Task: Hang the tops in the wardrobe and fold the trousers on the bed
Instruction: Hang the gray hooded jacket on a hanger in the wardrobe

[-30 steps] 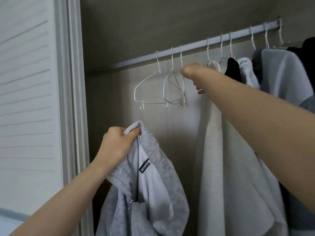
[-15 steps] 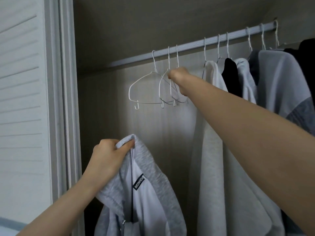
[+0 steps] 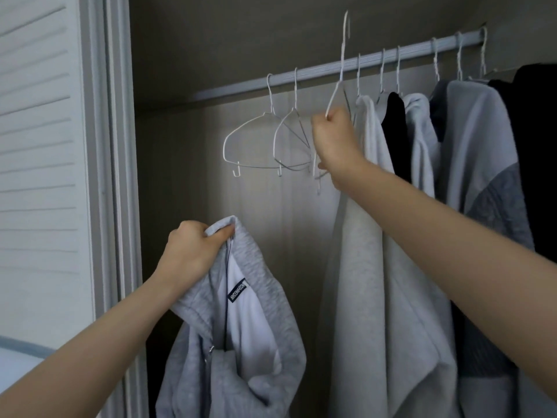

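My left hand grips the collar of a light grey zip-up top, which hangs down in front of the open wardrobe. My right hand is closed round a white wire hanger and holds it lifted, its hook above the grey rail. Two empty white wire hangers hang on the rail just left of that hand. Hung tops in pale grey, black and grey fill the rail to the right.
A white louvred wardrobe door and its frame stand at the left. The wardrobe's back wall shows behind the empty hangers. A pale surface with a blue edge shows at the lower left corner.
My right hand took hold of the rightmost empty hanger and lifted it up off the rail. My left hand sank a little with the grey top.
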`<state>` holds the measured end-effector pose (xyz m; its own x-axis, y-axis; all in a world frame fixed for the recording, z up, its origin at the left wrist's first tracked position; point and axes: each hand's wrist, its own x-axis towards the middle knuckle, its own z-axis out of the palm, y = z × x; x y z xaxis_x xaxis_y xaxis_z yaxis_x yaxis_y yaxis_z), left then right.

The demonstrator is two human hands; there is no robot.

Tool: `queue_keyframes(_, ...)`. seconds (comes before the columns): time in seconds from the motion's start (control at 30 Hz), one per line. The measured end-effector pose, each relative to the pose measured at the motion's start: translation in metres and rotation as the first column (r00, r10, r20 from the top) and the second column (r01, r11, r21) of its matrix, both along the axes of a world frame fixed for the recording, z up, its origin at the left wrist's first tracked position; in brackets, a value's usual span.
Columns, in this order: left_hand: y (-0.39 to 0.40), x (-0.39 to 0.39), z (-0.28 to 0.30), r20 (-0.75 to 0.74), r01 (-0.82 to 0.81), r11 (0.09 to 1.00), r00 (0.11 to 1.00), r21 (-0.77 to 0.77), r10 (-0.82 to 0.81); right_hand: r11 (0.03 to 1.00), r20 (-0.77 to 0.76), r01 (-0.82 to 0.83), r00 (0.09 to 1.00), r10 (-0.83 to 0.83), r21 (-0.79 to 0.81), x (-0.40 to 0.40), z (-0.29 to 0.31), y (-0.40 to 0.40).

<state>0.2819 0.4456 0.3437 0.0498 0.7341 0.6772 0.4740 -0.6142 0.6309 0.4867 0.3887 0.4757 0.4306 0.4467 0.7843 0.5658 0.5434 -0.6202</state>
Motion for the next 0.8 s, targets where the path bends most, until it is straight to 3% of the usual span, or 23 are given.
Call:
queue_keyframes(0.1,0.005,0.006,-0.005,0.019,-0.013,0.997,1.0,-0.078,0.015,1.0,0.121,0.016,0.992,-0.017,0.01,-0.004,-0.066,-0.024)
queue_keyframes(0.23,0.012,0.011,-0.019,0.027,-0.065,0.985,0.997,-0.158,0.071,0.988,0.15,-0.097,0.982,0.115,-0.117,-0.012,-0.15,-0.067)
queue_keyframes(0.33,0.015,0.015,-0.03,0.013,-0.091,0.972,0.995,-0.218,0.096,0.958,0.086,-0.183,0.975,0.206,-0.222,-0.007,-0.188,-0.085)
queue_keyframes(0.43,0.017,0.014,-0.035,-0.011,-0.112,0.961,0.994,-0.254,0.113,0.868,-0.095,-0.358,0.933,0.347,-0.343,0.004,-0.205,-0.097)
queue_keyframes(0.5,0.02,0.01,-0.041,-0.024,-0.133,0.952,0.991,-0.276,0.131,0.727,-0.296,-0.564,0.826,0.481,-0.392,0.012,-0.207,-0.108)
queue_keyframes(0.57,0.024,0.004,-0.048,-0.031,-0.145,0.939,0.989,-0.313,0.142,0.532,-0.501,-0.788,0.611,0.613,-0.311,0.022,-0.205,-0.123)
queue_keyframes(0.63,0.029,-0.003,-0.057,-0.03,-0.157,0.921,0.987,-0.356,0.156,0.383,-0.567,-0.892,0.45,0.69,-0.242,0.035,-0.201,-0.139)
queue_keyframes(0.8,0.039,-0.018,-0.069,0.04,-0.165,0.878,0.978,-0.45,0.204,0.285,-0.517,-0.933,0.358,0.777,-0.218,0.059,-0.19,-0.172)
